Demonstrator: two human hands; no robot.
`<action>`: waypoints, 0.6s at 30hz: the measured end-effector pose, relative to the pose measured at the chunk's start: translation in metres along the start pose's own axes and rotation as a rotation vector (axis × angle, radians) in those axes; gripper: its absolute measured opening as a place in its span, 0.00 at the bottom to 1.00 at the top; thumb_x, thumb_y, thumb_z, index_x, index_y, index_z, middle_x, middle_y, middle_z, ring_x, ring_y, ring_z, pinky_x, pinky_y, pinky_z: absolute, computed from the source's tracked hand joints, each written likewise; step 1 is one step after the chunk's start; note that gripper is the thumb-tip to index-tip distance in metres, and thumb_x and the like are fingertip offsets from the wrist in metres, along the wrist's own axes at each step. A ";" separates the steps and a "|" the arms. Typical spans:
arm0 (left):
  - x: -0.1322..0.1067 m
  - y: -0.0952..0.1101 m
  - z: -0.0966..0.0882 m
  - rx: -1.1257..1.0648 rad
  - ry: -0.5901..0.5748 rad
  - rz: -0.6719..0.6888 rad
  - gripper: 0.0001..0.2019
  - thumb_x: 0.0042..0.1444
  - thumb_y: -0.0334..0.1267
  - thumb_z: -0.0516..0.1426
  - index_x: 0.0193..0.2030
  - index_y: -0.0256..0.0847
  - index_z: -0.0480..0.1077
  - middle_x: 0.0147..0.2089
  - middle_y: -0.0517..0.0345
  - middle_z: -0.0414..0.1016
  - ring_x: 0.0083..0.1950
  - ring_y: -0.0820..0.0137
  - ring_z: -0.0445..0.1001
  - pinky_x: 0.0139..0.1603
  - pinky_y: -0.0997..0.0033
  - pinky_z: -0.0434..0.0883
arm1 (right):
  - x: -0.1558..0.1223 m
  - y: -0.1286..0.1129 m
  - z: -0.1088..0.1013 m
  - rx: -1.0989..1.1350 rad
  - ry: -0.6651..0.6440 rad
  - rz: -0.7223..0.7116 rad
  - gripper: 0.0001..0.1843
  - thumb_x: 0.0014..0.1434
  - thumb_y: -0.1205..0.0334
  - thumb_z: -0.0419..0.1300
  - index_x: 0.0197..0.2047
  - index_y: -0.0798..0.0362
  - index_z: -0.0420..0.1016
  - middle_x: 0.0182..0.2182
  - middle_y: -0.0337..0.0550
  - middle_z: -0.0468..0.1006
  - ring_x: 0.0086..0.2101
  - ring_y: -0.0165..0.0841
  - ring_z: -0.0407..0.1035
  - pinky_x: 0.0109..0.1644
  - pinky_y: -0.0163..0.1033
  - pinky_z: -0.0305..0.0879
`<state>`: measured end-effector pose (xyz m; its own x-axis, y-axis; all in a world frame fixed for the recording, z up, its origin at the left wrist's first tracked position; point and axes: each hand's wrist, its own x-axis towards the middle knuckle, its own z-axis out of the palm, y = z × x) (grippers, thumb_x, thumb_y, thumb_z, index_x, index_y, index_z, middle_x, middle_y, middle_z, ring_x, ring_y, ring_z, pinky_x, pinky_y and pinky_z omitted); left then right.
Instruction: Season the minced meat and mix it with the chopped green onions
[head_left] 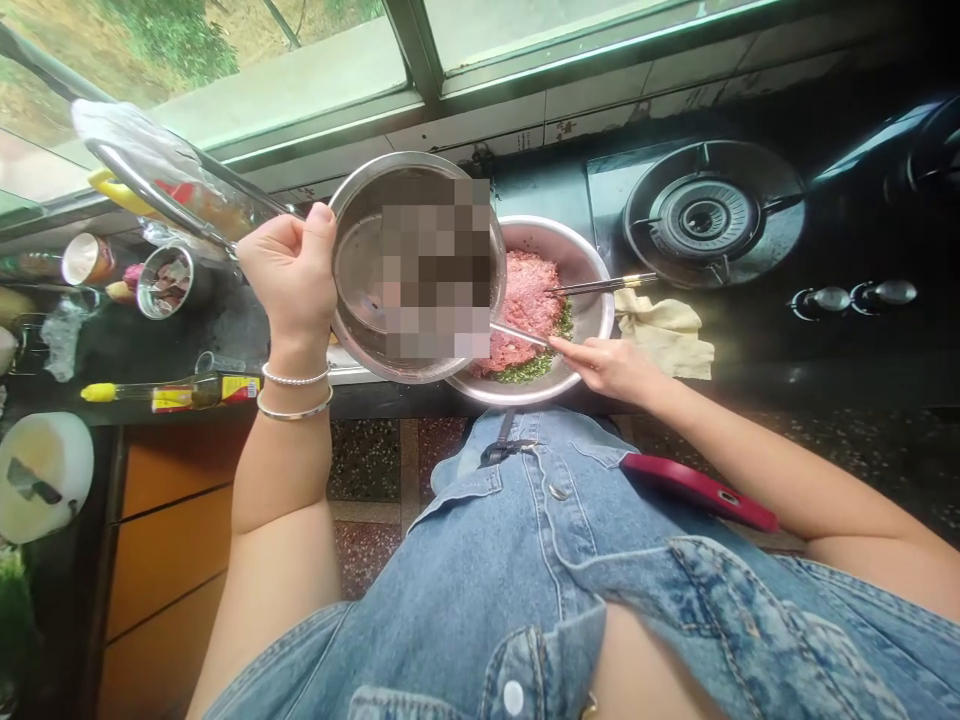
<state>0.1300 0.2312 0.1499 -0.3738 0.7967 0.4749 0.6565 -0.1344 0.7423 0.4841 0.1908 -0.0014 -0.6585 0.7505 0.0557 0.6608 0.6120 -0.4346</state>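
My left hand [289, 265] is closed on the rim of a round steel bowl [358, 345], held up and tilted over the left part of a wide metal basin [596, 265]. A pixelated patch hides much of the bowl's inside. In the basin lie pink minced meat [531, 285] and chopped greens [529, 370]. Dark chopsticks [592, 286] rest in the meat and across the basin's right rim. Pinched in my right hand [611, 368] is a thin metal handle [521, 335], reaching toward the bowl; the utensil's far end is hidden.
A gas burner [709, 215] with knobs [832, 299] is at the right, and a beige cloth [667, 335] lies beside the basin. Leftward are a yellow-capped bottle [180, 393], a small metal pot [166, 283] and a cutting board with a cleaver [34, 482]. Windows line the back.
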 end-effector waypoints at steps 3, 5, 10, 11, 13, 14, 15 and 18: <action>-0.001 0.000 -0.001 0.021 0.016 0.025 0.24 0.58 0.30 0.61 0.15 0.37 0.54 0.17 0.67 0.47 0.22 0.81 0.45 0.24 0.73 0.45 | -0.002 0.001 0.000 -0.014 -0.008 -0.014 0.24 0.68 0.57 0.52 0.64 0.48 0.71 0.27 0.42 0.73 0.24 0.28 0.61 0.31 0.35 0.57; -0.001 0.001 0.001 0.014 0.002 0.029 0.24 0.58 0.31 0.61 0.15 0.36 0.54 0.17 0.67 0.47 0.22 0.82 0.45 0.24 0.73 0.45 | 0.002 -0.010 0.001 0.027 -0.006 -0.101 0.24 0.69 0.57 0.51 0.65 0.48 0.70 0.27 0.42 0.73 0.25 0.28 0.61 0.31 0.34 0.57; -0.002 0.005 0.002 -0.006 -0.045 0.037 0.24 0.58 0.32 0.60 0.15 0.37 0.54 0.17 0.67 0.46 0.21 0.82 0.44 0.23 0.73 0.45 | 0.008 -0.017 0.007 -0.017 -0.050 -0.132 0.24 0.67 0.60 0.51 0.65 0.44 0.69 0.29 0.42 0.74 0.26 0.27 0.62 0.30 0.34 0.54; -0.002 0.006 0.002 0.003 -0.045 0.037 0.24 0.57 0.32 0.61 0.15 0.37 0.53 0.17 0.67 0.46 0.21 0.82 0.44 0.23 0.73 0.46 | 0.008 -0.011 0.007 -0.048 -0.072 -0.094 0.24 0.67 0.59 0.52 0.65 0.43 0.70 0.30 0.42 0.75 0.25 0.28 0.61 0.30 0.34 0.53; -0.001 0.008 0.000 0.045 -0.037 0.050 0.24 0.56 0.32 0.61 0.14 0.37 0.54 0.16 0.67 0.46 0.21 0.81 0.44 0.23 0.72 0.45 | 0.008 0.003 0.002 -0.111 -0.107 -0.006 0.24 0.67 0.57 0.52 0.65 0.42 0.70 0.31 0.43 0.76 0.25 0.29 0.62 0.29 0.35 0.52; -0.001 0.009 0.000 0.073 -0.037 0.058 0.23 0.55 0.32 0.61 0.14 0.37 0.55 0.16 0.67 0.46 0.21 0.81 0.44 0.23 0.71 0.45 | 0.008 0.008 -0.002 -0.137 -0.117 0.029 0.24 0.67 0.57 0.52 0.65 0.43 0.70 0.31 0.44 0.77 0.25 0.29 0.62 0.29 0.35 0.52; -0.001 0.010 -0.001 0.099 -0.042 0.066 0.22 0.54 0.32 0.62 0.14 0.37 0.55 0.16 0.67 0.47 0.21 0.81 0.45 0.23 0.71 0.45 | 0.009 0.012 -0.005 -0.151 -0.118 0.051 0.24 0.67 0.56 0.52 0.65 0.43 0.70 0.30 0.44 0.77 0.25 0.29 0.63 0.29 0.35 0.52; -0.001 0.012 0.002 0.146 -0.082 0.075 0.22 0.53 0.34 0.62 0.14 0.38 0.55 0.16 0.67 0.47 0.21 0.80 0.45 0.23 0.70 0.45 | 0.011 0.006 -0.015 -0.069 -0.122 -0.006 0.24 0.67 0.57 0.51 0.65 0.45 0.70 0.31 0.45 0.78 0.27 0.30 0.66 0.31 0.35 0.56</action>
<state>0.1394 0.2298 0.1579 -0.2698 0.8337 0.4818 0.7710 -0.1127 0.6268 0.4859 0.2068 0.0099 -0.6988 0.7133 -0.0536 0.6769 0.6352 -0.3719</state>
